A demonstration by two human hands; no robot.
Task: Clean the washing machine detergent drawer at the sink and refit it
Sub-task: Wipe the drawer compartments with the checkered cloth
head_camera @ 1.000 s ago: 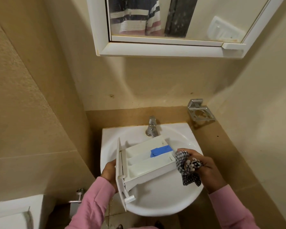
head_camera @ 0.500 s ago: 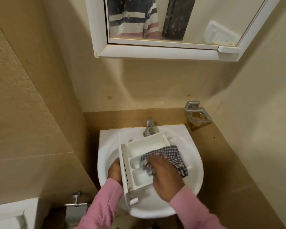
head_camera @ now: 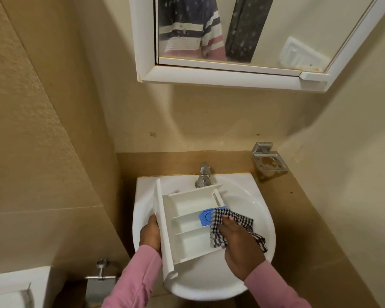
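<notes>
Detergent drawer (head_camera: 187,221) is up over the sink (head_camera: 242,196), held above the bowl with its open side facing the camera and its long front panel out to the left, standing on edge. Three white compartments show inside, running side by side. A blue insert (head_camera: 203,217) sits at the right end of the middle one.

On the left, the left hand (head_camera: 150,235) is against the outer face of that front panel, its grip clasped on the panel's edge, with the fingertips hidden behind the plastic. Over on the right, the right hand (head_camera: 240,245) has a black-and-white checked cloth (head_camera: 220,216) bunched under its curled fingers. That grip is closed on the cloth and presses it onto the drawer's right end. The cloth overlaps the edge of the blue insert and the ends of the nearer compartments, and a loose corner hangs off towards the bowl. Both arms wear pink sleeves.

Behind the drawer's far corner stands the chrome tap (head_camera: 202,175). A metal tumbler holder (head_camera: 269,160) is fixed to the wall on the right. A white-framed mirror cabinet (head_camera: 147,41) hangs above. Down at lower left are a metal roll holder (head_camera: 100,274) and a white fixture (head_camera: 16,283).
</notes>
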